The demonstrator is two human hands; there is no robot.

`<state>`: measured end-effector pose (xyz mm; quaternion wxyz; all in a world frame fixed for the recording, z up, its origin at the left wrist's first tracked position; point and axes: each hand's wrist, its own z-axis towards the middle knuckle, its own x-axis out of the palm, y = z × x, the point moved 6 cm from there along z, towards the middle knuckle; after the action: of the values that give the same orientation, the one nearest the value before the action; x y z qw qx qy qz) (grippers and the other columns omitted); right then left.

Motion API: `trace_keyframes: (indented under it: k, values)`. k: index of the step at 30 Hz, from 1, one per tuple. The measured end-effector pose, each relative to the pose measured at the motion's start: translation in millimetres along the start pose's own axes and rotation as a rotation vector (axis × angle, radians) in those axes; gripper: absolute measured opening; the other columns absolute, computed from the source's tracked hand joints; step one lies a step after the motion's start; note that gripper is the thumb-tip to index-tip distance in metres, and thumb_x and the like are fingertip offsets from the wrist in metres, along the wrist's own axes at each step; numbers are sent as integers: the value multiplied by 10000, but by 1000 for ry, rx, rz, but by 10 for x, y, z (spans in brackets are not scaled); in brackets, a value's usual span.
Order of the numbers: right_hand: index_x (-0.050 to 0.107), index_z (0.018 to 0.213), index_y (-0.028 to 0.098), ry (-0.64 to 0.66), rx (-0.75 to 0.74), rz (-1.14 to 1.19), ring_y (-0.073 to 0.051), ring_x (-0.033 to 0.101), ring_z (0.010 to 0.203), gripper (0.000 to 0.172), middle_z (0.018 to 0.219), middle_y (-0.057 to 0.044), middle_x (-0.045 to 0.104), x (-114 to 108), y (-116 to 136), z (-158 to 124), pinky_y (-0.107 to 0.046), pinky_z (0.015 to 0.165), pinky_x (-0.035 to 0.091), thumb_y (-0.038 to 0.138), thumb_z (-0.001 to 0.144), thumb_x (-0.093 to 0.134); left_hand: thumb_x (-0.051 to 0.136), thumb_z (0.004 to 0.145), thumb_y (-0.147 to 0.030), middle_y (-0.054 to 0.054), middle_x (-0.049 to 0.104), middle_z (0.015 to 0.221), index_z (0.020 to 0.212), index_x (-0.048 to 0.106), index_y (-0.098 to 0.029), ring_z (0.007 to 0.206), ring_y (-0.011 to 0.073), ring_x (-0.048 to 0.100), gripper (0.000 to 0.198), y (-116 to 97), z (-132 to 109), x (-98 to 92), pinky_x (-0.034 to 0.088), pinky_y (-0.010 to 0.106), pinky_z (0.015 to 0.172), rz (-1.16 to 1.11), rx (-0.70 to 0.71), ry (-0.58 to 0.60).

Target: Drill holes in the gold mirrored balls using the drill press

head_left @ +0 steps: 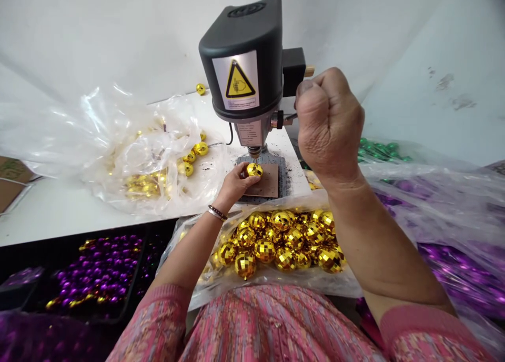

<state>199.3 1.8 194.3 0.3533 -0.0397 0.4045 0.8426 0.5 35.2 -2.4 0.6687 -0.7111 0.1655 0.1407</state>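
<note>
Pink patterned top point(268, 325) behind a bagged heap of gold mirror balls point(276, 241).

From here I see the left hand point(235, 185) pinching one gold mirror ball point(254, 170) above a brown pad point(267, 182), just under the bit point(254, 159) of the bench drill point(240, 54); the right hand point(329, 122) makes a tight fist on the feed lever point(290, 118).

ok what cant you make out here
In the head view:
Drill bit tip: too small to show whether it touches the gold mirror ball.
Lever in the right hand: hidden by the fist.
Ball's underside: hidden by the left hand.
Warning label print: too small to read.
</note>
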Motion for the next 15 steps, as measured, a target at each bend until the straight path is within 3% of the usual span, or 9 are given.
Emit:
trace_keyframes:
  k: [6,10,15]
  values:
    - [369,779,216,22,-31,-16,-85,481,698,332,679,24,415,20,-26,-31,-234,774,457,439,1025,378,861,678,-264,52,761,994,1268,724,-208,919,229,667,608,-174,-17,55,510,327,870,311,95,9]
    - [412,808,216,16,-62,3,-86,486,705,340,723,7,504,9,-37,-71,-240,774,473,478,1016,353,857,669,-237,56,776,1042,1298,712,-203,948,235,682,647,-128,10,85,517,331,896,217,78,23]
    - [427,766,229,29,-79,-26,-100,503,669,254,726,-8,573,-18,-35,-178,-258,721,480,399,953,410,876,633,-228,30,781,999,1303,711,-209,954,226,685,691,-42,25,93,517,316,906,105,23,25]
